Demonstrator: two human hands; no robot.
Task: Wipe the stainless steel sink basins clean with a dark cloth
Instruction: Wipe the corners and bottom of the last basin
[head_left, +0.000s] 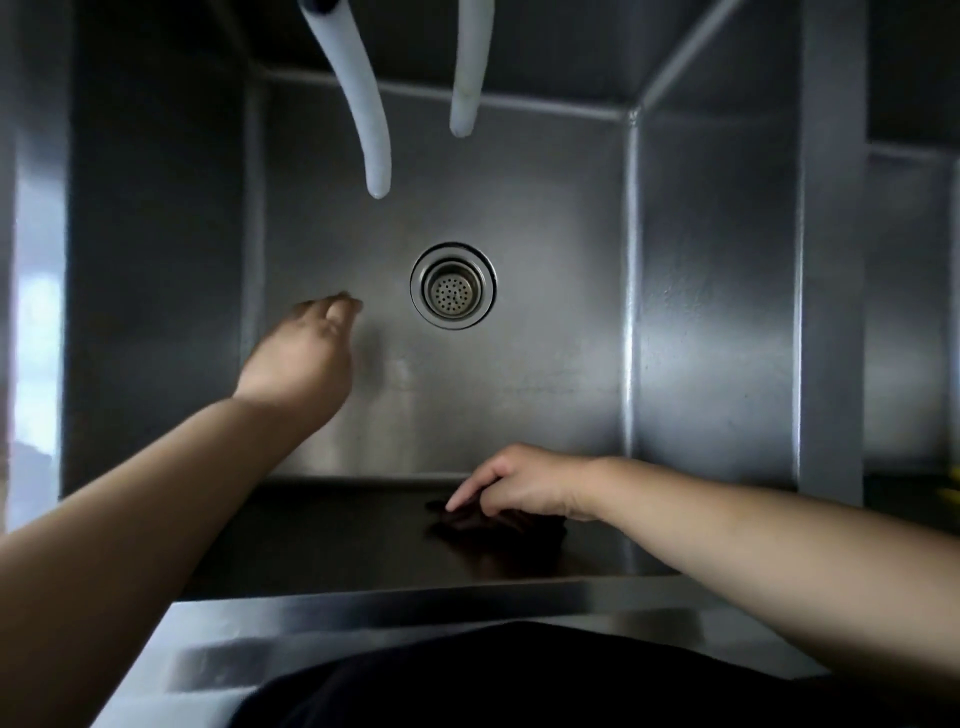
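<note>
A deep steel sink (519, 218) fills the view, its brushed walls catching dull light, seen from straight above. The dark cloth (498, 525) lies against the near wall of the basin, low down by the seam with the floor, and is hard to pick out from its own shadow and reflection. The right hand (524, 483) presses on it, fingers bent down over the cloth with the forefinger stretched out to its left edge. The left hand (306, 353) reaches into the basin over the floor, left of the drain (453, 286); its fingers are loosely curled and hold nothing, and whether it touches the steel is unclear. Two pale hoses (363, 98) hang from above the far wall, ends well above the drain. A second basin (904, 312) shows at the far right.

Judging the risk: on a steep, smooth wall the cloth could slide out from under the fingers and bunch at the bottom if pressure slackens. Leaning in, the forearms might also brush the hanging hoses.
</note>
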